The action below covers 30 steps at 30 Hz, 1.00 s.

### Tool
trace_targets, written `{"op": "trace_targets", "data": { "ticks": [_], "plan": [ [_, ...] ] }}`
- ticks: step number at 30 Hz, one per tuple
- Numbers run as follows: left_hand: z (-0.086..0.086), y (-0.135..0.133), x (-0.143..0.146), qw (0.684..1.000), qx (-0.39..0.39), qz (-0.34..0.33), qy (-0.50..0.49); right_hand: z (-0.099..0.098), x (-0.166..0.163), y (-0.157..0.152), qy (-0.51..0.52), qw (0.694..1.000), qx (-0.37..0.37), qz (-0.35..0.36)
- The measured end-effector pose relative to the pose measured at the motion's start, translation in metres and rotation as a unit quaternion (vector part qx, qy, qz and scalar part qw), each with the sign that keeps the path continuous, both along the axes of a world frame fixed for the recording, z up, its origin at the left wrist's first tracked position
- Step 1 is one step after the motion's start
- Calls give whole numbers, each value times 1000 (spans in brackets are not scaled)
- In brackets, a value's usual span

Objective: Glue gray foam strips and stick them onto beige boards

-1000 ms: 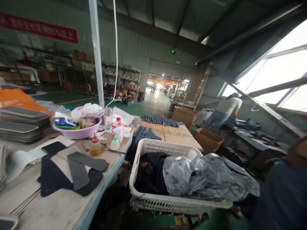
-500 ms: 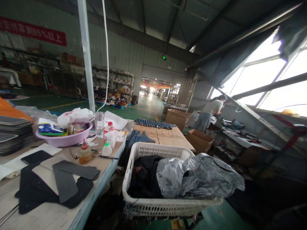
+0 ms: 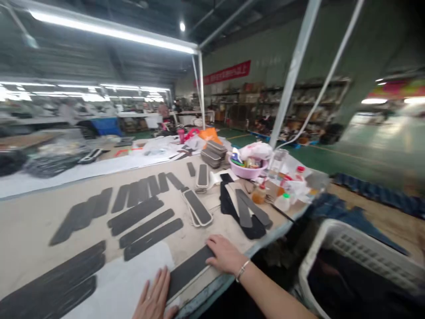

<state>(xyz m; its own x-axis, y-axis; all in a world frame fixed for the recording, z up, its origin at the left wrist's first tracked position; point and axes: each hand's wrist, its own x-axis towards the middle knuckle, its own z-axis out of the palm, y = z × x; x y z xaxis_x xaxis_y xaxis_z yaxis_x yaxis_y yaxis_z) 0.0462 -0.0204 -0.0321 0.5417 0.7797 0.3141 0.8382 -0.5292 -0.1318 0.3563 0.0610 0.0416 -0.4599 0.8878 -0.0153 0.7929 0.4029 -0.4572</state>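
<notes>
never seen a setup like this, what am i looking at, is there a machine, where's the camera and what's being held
There's no machine moving things: these are a person's bare hands, seen by a camera worn on the head, looking forward and down. All the pictures come from that one camera.

On the table lie many dark gray strips, a white sheet, a purple basin and small bottles. A white basket stands to the right.

The left hand touches the left end of one gray strip; the right hand is on its other end. Whether they grip it or only press it down, I can't tell.
</notes>
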Motion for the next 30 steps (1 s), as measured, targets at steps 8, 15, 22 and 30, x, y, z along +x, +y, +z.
{"op": "trace_targets", "data": {
  "ticks": [8,15,22,30],
  "plan": [
    [15,-10,8,996,-80,37,-3,-2,-5,27,-14,991,-136,-3],
    [-21,-9,7,988,-71,125,-50,30,7,61,145,983,-105,33],
    [-18,-6,1,995,26,101,-2,4,-12,114,87,968,52,-231],
    [-2,-6,5,995,61,79,8,-1,56,105,-62,941,135,-304]
  ]
}}
